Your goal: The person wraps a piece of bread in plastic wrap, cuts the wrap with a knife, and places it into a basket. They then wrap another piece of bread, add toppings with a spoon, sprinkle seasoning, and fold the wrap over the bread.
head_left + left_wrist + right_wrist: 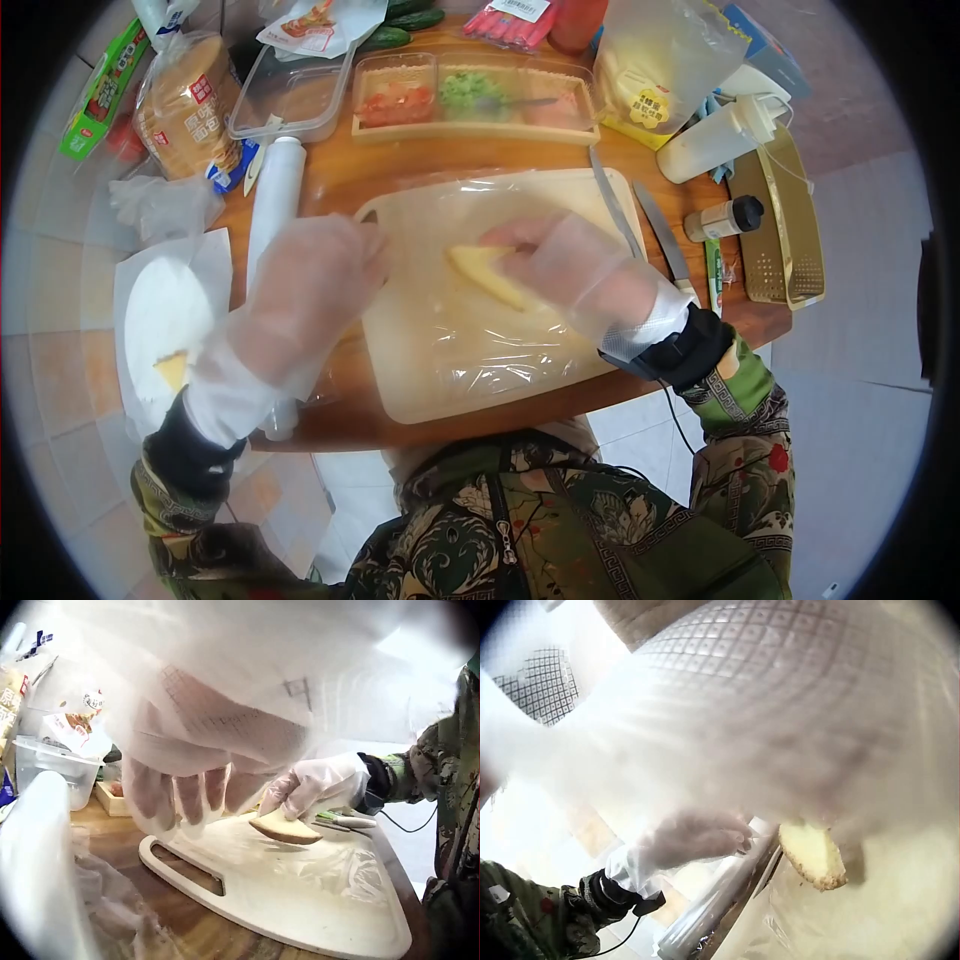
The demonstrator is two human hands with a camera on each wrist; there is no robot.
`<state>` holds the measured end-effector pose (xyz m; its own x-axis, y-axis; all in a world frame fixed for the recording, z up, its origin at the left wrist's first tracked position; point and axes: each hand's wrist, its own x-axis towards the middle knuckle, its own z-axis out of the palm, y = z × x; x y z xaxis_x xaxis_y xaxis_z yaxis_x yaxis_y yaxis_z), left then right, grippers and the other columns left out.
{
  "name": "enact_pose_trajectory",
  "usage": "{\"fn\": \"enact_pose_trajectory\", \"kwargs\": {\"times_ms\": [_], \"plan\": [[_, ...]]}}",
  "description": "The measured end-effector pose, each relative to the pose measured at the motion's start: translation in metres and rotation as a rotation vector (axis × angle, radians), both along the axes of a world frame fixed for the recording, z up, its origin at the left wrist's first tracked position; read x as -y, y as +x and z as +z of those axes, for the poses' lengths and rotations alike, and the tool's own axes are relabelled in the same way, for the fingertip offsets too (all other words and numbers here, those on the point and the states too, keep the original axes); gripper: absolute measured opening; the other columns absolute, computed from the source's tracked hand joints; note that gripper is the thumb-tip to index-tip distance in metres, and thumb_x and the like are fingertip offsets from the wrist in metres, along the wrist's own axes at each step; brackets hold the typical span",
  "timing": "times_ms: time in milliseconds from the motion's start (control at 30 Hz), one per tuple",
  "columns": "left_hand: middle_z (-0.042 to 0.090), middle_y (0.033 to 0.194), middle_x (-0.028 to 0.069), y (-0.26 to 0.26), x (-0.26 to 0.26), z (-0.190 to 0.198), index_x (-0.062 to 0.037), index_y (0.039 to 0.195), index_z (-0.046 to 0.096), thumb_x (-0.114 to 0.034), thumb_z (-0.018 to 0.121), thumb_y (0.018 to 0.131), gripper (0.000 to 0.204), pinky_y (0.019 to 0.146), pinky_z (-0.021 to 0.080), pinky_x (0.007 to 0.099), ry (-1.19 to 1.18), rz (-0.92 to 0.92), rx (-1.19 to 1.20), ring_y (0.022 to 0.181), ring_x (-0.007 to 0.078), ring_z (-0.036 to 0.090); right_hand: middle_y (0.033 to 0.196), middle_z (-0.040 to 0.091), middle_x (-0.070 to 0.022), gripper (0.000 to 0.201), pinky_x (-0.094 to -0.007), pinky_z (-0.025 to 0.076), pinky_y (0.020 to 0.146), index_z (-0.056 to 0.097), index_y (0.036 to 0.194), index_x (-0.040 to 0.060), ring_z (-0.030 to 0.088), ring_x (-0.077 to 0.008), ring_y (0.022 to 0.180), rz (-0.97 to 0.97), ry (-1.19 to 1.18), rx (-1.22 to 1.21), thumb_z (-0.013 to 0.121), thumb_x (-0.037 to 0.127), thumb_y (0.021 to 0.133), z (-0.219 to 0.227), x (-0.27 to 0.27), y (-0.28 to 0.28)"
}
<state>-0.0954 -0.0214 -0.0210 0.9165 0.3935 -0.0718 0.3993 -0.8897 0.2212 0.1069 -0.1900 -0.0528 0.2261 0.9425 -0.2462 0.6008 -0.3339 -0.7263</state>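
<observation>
A yellow, brown-edged wedge like a bread piece [487,275] [286,828] [812,855] is pinched in my gloved right hand [572,268] [319,784], above the film-covered cutting board [410,375] [300,922]. My gloved left hand [310,295] [187,787] [694,840] is raised over the board's left edge, nothing seen in it; its fingers hang down, loosely bent. Clear film [470,350] lies wrinkled on the board. The right wrist view is mostly blocked by the blurred glove.
A film roll [280,190] lies left of the board, beside white paper [165,300] with a small yellow piece. Two knives [663,235] lie at the right. Behind stand a divided tray [475,130], a clear box [300,95], bagged bread [190,105] and a squeeze bottle [715,140].
</observation>
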Motion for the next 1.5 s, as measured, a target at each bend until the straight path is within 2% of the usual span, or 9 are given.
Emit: {"fn": "enact_pose_trajectory", "kwargs": {"times_ms": [33,100,433,733,900,1100,1233,1300,1500], "plan": [[0.070,0.087,0.0187,0.001,0.000,0.000,-0.0027,0.092,0.073,-0.022,0.068,0.089,0.020,0.073,0.053,0.0445,0.000,-0.004,0.001,0.079,0.0380,0.066,0.091,0.073,-0.0109,0.029,-0.0292,0.052,0.073,0.071,0.119,0.0059,0.065,-0.0139,0.077,-0.004,0.000,0.001,0.061,0.011,0.092,-0.003,0.000,0.001],[0.071,0.088,0.0176,0.003,0.001,0.000,-0.0027,0.085,0.071,-0.021,0.068,0.088,0.019,0.073,0.053,0.0444,0.019,-0.017,-0.035,0.079,0.0374,0.066,0.096,0.072,-0.0210,0.029,-0.0419,0.054,0.079,0.072,0.114,0.0075,0.068,-0.0374,0.087,0.023,0.100,0.036,0.063,0.022,0.091,-0.008,0.000,0.001],[0.070,0.087,0.0166,0.003,0.002,-0.007,-0.0060,0.095,0.073,-0.023,0.069,0.088,0.018,0.073,0.053,0.0440,0.022,-0.084,0.034,0.079,0.0361,0.066,0.094,0.072,-0.0195,0.029,-0.0411,0.054,0.076,0.072,0.116,0.0109,0.068,-0.0365,0.084,0.022,0.095,0.001,0.063,0.024,0.091,-0.018,-0.001,0.001],[0.069,0.085,0.0176,0.003,0.000,-0.008,-0.0069,0.099,0.075,-0.024,0.069,0.088,0.021,0.073,0.053,0.0442,0.030,-0.092,0.035,0.078,0.0363,0.066,0.093,0.073,-0.0168,0.029,-0.0381,0.055,0.071,0.073,0.116,0.0131,0.070,-0.0331,0.079,-0.057,-0.144,-0.058,0.063,0.024,0.092,-0.005,-0.008,-0.006],[0.067,0.081,0.0174,0.001,0.000,-0.011,-0.0066,0.099,0.075,-0.024,0.070,0.088,0.021,0.070,0.052,0.0447,0.054,-0.121,0.067,0.075,0.0362,0.065,0.085,0.071,-0.0130,0.023,-0.0394,0.056,0.072,0.074,0.109,0.0138,0.069,-0.0310,0.080,0.051,0.243,0.323,0.067,0.022,0.088,-0.028,-0.001,-0.007],[0.067,0.083,0.0165,0.001,0.004,-0.014,-0.0066,0.094,0.073,-0.022,0.069,0.087,0.017,0.069,0.052,0.0450,0.077,-0.110,0.076,0.076,0.0352,0.065,0.084,0.066,-0.0105,0.022,-0.0402,0.054,0.071,0.072,0.104,0.0146,0.067,-0.0312,0.081,0.040,0.465,0.616,0.069,0.023,0.085,-0.029,0.002,-0.009],[0.066,0.082,0.0147,0.000,0.009,-0.021,-0.0066,0.089,0.069,-0.020,0.067,0.085,0.014,0.068,0.052,0.0457,0.135,-0.137,0.130,0.076,0.0354,0.065,0.086,0.066,-0.0118,0.019,-0.0410,0.054,0.068,0.072,0.102,0.0146,0.066,-0.0330,0.079,0.039,0.454,0.623,0.069,0.023,0.084,-0.007,0.006,-0.006],[0.065,0.082,0.0130,0.004,0.016,-0.016,-0.0075,0.086,0.066,-0.019,0.067,0.084,0.012,0.068,0.052,0.0460,0.127,-0.193,0.057,0.078,0.0345,0.065,0.086,0.067,-0.0126,0.018,-0.0428,0.054,0.066,0.071,0.100,0.0136,0.065,-0.0342,0.077,0.080,0.280,0.491,0.068,0.022,0.084,-0.012,0.012,-0.003],[0.064,0.081,0.0111,0.015,0.025,-0.010,-0.0097,0.087,0.067,-0.020,0.067,0.084,0.011,0.070,0.053,0.0465,0.200,-0.210,-0.090,0.082,0.0331,0.066,0.088,0.069,-0.0132,0.022,-0.0439,0.054,0.067,0.071,0.106,0.0117,0.066,-0.0342,0.075,0.013,0.431,0.507,0.066,0.022,0.087,-0.014,0.022,0.015]]}}
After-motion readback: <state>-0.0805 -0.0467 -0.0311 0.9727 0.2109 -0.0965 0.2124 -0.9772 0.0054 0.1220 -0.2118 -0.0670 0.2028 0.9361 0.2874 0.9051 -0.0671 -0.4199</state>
